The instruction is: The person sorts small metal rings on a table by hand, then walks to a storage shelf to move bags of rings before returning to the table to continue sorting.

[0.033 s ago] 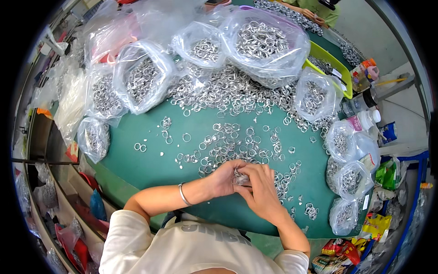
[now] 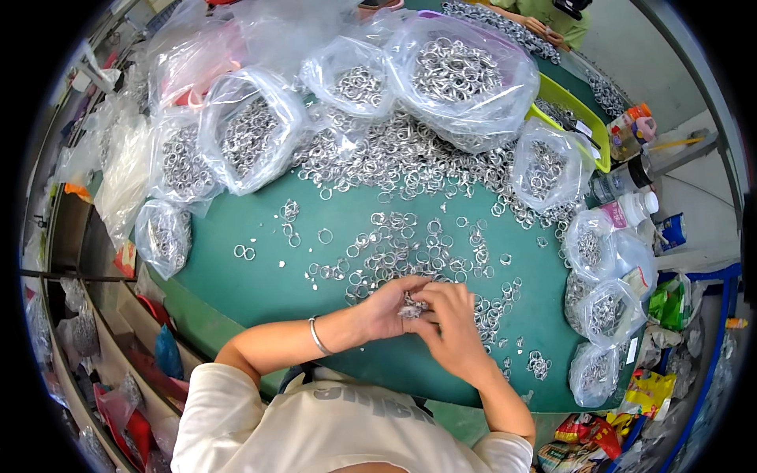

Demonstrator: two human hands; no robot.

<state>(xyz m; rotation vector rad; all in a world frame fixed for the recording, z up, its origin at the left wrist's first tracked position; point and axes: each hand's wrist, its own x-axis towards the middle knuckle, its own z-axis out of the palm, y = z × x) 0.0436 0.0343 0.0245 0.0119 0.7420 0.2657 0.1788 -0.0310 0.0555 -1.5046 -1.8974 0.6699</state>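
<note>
Close in front of me, my left hand (image 2: 385, 309) is cupped round a small clump of silver rings (image 2: 411, 306). My right hand (image 2: 451, 322) meets it from the other side, its thumb and fingers closed at the rings' edge. Fingers hide part of the clump, so how many rings it holds cannot be told. Just beyond both hands, loose silver rings (image 2: 402, 256) lie scattered over the green tabletop (image 2: 236, 288). A bracelet circles my left wrist.
A heap of rings (image 2: 378, 162) spreads along the far side. Clear bags of rings (image 2: 251, 134) line the left, back and right. A yellow-green basket (image 2: 603, 146), bottles (image 2: 631, 209) and another person's hands (image 2: 544, 33) are at the far right. Shelves (image 2: 118, 331) stand left.
My right thumb and fingers have shifted slightly and drawn together at the clump. More of the rings show between my hands. The view has moved a little; the table's contents look the same.
</note>
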